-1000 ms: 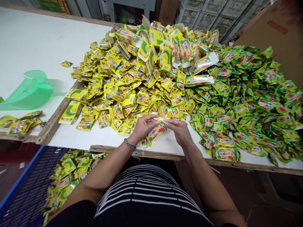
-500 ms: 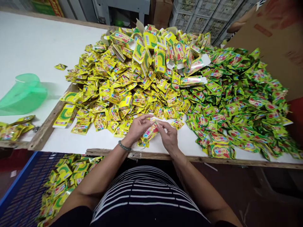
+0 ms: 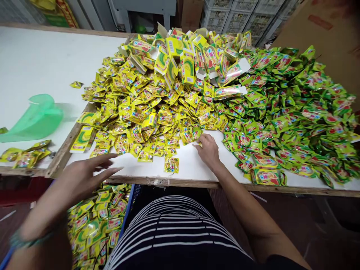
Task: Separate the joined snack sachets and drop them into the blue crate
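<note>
My left hand (image 3: 80, 180), slightly blurred, hovers over the table's front edge at the left, above the blue crate. Its thumb and fingers are apart and hold nothing. My right hand (image 3: 208, 150) is at the front edge of the packet heap, its fingers closed around the end of a small yellow-green packet (image 3: 196, 133). One yellow packet (image 3: 171, 165) lies by itself on the white tabletop between the hands. Behind lies the heap of yellow packets (image 3: 135, 112), with printed flat boxes (image 3: 187, 67) on top. Green packets (image 3: 281, 123) are heaped at the right.
Below the table at the left, a blue crate (image 3: 129, 210) holds yellow-green boxes. A green plastic scoop (image 3: 42, 120) rests on the white table (image 3: 33, 63). A wooden strip (image 3: 67, 144) divides the tabletop. Cardboard (image 3: 323, 45) stands at the back right.
The printed box between my hands is gone from there. My left hand has moved left and opened. My right hand has moved slightly right and up to a packet. The view has shifted a little.
</note>
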`<action>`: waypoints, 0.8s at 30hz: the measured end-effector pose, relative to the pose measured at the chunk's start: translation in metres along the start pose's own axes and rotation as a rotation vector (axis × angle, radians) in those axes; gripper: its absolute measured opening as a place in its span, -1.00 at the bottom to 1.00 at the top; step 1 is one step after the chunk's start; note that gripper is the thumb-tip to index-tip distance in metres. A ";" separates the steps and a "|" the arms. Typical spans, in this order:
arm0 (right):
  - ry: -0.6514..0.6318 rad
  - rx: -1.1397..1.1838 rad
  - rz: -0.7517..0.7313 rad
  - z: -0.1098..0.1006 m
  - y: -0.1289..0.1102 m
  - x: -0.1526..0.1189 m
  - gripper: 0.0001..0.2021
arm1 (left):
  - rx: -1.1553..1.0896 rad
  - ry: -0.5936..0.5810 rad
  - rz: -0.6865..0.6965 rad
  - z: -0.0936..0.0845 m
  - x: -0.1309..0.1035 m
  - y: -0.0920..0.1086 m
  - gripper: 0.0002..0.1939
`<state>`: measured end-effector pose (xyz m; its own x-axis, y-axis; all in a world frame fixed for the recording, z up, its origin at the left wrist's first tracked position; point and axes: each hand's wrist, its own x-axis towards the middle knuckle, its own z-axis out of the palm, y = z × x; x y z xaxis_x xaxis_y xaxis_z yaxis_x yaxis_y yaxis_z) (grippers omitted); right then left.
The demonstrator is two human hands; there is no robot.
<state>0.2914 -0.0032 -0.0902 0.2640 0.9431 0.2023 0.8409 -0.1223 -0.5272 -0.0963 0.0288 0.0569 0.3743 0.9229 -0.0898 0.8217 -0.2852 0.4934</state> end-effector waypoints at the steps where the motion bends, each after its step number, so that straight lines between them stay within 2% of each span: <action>1: -0.023 0.028 -0.029 -0.002 -0.003 -0.004 -0.93 | 0.031 -0.046 -0.004 0.013 0.009 0.019 -0.68; 4: -0.066 0.183 -0.011 -0.011 -0.005 -0.008 -0.87 | 0.030 -0.101 0.078 0.055 0.046 0.074 -0.66; 6: -0.025 0.268 0.066 -0.016 -0.003 -0.005 -0.80 | 0.071 -0.073 0.140 0.082 0.072 0.101 -0.70; 8: 0.038 0.245 0.090 -0.018 -0.002 0.001 -0.73 | 0.135 -0.035 0.192 0.110 0.095 0.119 -0.73; 10: 0.021 0.144 0.009 -0.015 -0.002 0.007 -0.68 | 0.221 -0.023 0.238 0.135 0.112 0.129 -0.73; 12: -0.062 0.044 -0.069 -0.009 -0.004 0.011 -0.63 | 0.289 -0.036 0.265 0.156 0.122 0.133 -0.73; 14: -0.122 -0.033 -0.090 -0.002 -0.005 0.013 -0.63 | 0.296 -0.037 0.289 0.169 0.127 0.131 -0.72; 16: -0.099 -0.062 -0.083 0.002 -0.004 0.012 -0.68 | 0.219 -0.030 0.280 0.175 0.127 0.125 -0.72; 18: -0.005 -0.018 -0.073 0.003 -0.002 0.011 -0.75 | 0.063 -0.028 0.196 0.176 0.128 0.117 -0.73; 21: 0.157 0.183 -0.018 -0.003 -0.001 0.009 -0.81 | -0.309 -0.006 0.049 0.177 0.134 0.105 -0.77; 24: 0.141 0.498 0.098 -0.013 -0.006 0.009 -0.77 | -0.700 -0.010 0.004 0.180 0.142 0.096 -0.77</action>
<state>0.2949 0.0023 -0.0741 0.4204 0.8794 0.2233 0.4916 -0.0140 -0.8707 0.1136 0.0858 -0.0644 0.3834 0.9189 -0.0932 0.3516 -0.0519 0.9347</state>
